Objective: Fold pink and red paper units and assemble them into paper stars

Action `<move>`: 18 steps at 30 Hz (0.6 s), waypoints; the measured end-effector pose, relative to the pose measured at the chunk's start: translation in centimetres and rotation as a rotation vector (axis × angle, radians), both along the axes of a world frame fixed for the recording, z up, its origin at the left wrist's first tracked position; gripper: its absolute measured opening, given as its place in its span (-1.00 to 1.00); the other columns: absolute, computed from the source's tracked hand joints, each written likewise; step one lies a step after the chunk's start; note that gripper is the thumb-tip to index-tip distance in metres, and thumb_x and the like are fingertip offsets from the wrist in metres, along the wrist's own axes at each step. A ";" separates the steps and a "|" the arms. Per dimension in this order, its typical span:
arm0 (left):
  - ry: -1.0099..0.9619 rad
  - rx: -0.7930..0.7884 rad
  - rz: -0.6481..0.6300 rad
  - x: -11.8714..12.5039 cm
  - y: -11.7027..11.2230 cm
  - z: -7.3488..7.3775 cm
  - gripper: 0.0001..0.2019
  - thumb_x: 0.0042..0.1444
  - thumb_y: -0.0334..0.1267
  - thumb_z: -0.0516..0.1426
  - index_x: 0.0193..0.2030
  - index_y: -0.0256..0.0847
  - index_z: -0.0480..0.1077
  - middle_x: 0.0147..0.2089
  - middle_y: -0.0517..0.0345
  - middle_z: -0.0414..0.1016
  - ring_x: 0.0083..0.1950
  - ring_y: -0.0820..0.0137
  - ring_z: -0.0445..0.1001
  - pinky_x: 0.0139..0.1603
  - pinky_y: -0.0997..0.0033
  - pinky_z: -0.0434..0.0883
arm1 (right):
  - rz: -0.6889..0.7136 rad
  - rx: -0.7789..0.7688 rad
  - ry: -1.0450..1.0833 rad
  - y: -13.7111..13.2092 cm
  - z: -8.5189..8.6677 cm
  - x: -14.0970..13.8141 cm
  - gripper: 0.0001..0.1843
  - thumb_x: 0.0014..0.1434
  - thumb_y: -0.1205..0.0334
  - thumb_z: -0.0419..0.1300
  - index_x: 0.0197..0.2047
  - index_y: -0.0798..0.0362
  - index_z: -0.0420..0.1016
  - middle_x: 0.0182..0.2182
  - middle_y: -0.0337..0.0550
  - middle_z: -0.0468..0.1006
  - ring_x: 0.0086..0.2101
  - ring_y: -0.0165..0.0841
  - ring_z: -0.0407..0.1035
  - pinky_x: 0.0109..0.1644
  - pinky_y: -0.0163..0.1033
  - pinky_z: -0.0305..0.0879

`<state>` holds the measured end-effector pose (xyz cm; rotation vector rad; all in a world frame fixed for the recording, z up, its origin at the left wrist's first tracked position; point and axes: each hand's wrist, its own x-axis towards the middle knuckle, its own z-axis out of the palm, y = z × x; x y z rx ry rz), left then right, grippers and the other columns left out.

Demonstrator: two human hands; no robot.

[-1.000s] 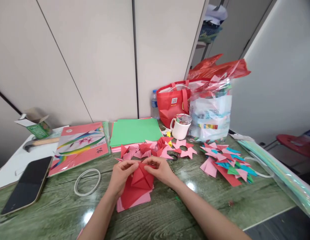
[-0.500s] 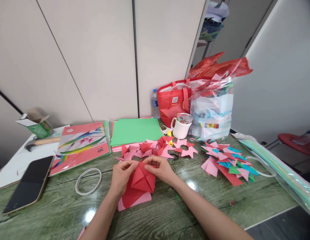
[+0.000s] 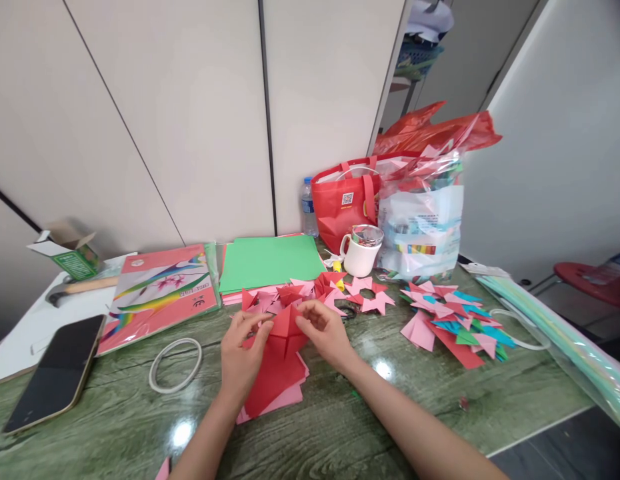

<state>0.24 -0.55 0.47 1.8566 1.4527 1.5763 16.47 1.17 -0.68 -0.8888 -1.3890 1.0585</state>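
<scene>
I pinch the half-folded red paper between my left hand and right hand, mid-crease; next I judge it needs flattening on the table.

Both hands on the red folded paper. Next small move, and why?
Probably press the fold flat. The left hand and right hand pinch the red folded piece from both sides above the stack of red and pink sheets; it looks partly folded, unlike the finished pieces just behind.
</scene>
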 end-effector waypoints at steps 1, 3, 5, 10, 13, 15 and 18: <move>0.036 0.066 0.021 0.0 -0.1 0.0 -0.85 0.05 -0.24 0.14 -0.28 -0.17 0.51 -0.48 0.20 0.38 -0.42 0.43 0.34 -0.30 0.43 0.31 | -0.049 0.037 -0.008 -0.1 0.1 0.0 -0.94 0.07 0.28 0.13 -0.33 0.05 0.39 -0.41 -0.22 0.45 -0.40 -0.42 0.36 -0.32 -0.33 0.30; 0.089 0.164 0.053 0.0 -0.2 0.0 -0.81 0.03 -0.27 0.16 -0.20 -0.15 0.50 -0.57 0.28 0.29 -0.51 0.46 0.27 -0.34 0.43 0.29 | -0.130 0.139 -0.054 -0.3 0.4 0.1 -0.94 0.09 0.31 0.11 -0.33 0.05 0.40 -0.40 -0.20 0.46 -0.38 -0.40 0.36 -0.31 -0.31 0.30; 0.111 0.198 0.072 0.1 -0.3 0.1 -0.76 0.01 -0.27 0.17 -0.14 -0.13 0.50 -0.62 0.31 0.25 -0.55 0.46 0.23 -0.37 0.44 0.28 | -0.188 0.284 -0.123 -0.4 0.6 0.1 -0.92 0.10 0.34 0.11 -0.34 0.04 0.43 -0.39 -0.17 0.47 -0.34 -0.37 0.37 -0.25 -0.27 0.30; 0.025 -0.057 -0.088 0.3 -0.4 0.1 -0.74 -0.03 -0.27 0.18 -0.16 -0.08 0.53 -0.62 0.26 0.47 -0.59 0.45 0.36 -0.43 0.49 0.35 | -0.243 0.524 -0.251 -0.5 0.7 0.1 -0.85 0.10 0.38 0.16 -0.35 -0.05 0.52 -0.39 -0.16 0.51 -0.24 -0.28 0.33 -0.09 -0.11 0.24; -0.116 -0.213 -0.137 0.3 -0.3 0.2 -0.80 -0.09 -0.28 0.19 -0.29 -0.05 0.58 -0.44 0.17 0.61 -0.45 0.33 0.50 -0.31 0.41 0.42 | -0.270 0.508 -0.286 -0.5 0.3 0.1 -0.84 0.09 0.36 0.18 -0.36 -0.09 0.55 -0.36 -0.15 0.45 -0.23 -0.27 0.29 -0.11 -0.10 0.24; -0.210 -0.268 -0.105 0.3 -0.2 0.3 -0.84 -0.13 -0.29 0.20 -0.36 -0.06 0.58 -0.40 0.16 0.62 -0.41 0.30 0.52 -0.28 0.38 0.45 | -0.277 0.454 -0.277 -0.5 0.0 0.1 -0.86 0.09 0.33 0.18 -0.33 -0.07 0.55 -0.37 -0.15 0.38 -0.29 -0.30 0.29 -0.21 -0.16 0.26; -0.297 -0.283 -0.057 0.2 -0.1 0.2 -0.85 -0.15 -0.31 0.20 -0.39 -0.10 0.58 -0.36 0.15 0.62 -0.35 0.28 0.54 -0.27 0.38 0.46 | -0.211 0.330 -0.244 -0.6 -0.3 -0.1 -0.82 0.06 0.27 0.21 -0.20 -0.03 0.48 -0.45 -0.22 0.31 -0.45 -0.39 0.25 -0.38 -0.28 0.25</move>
